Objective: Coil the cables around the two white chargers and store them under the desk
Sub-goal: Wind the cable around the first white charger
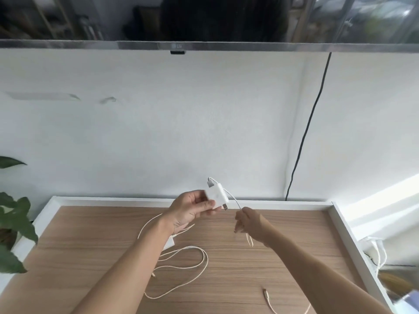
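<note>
From the head camera, the person's left hand [192, 208] is raised above the far edge of the tabletop [226, 264], its grip curled round a white charger [216, 196], thumb on the near face and fingers behind it. The charger's plug prongs [225, 207] stick out at its lower right corner. A thin white cable [232, 197] leaves the top of the charger in a small loop, runs down its right side and into the right hand [248, 224], whose grip is pinched on it; below that hand the cable hangs in a narrow loop.

The second white charger [169, 243] lies flat on the wood, mostly hidden behind the left forearm. Its cable [192, 257] sprawls loose across the tabletop in wide curves. Another cable end with a connector [265, 292] lies near the front edge, right of centre.

A black cord [310, 123] runs down the white wall [158, 121] behind. Green leaves [13, 223] show at the left.
</note>
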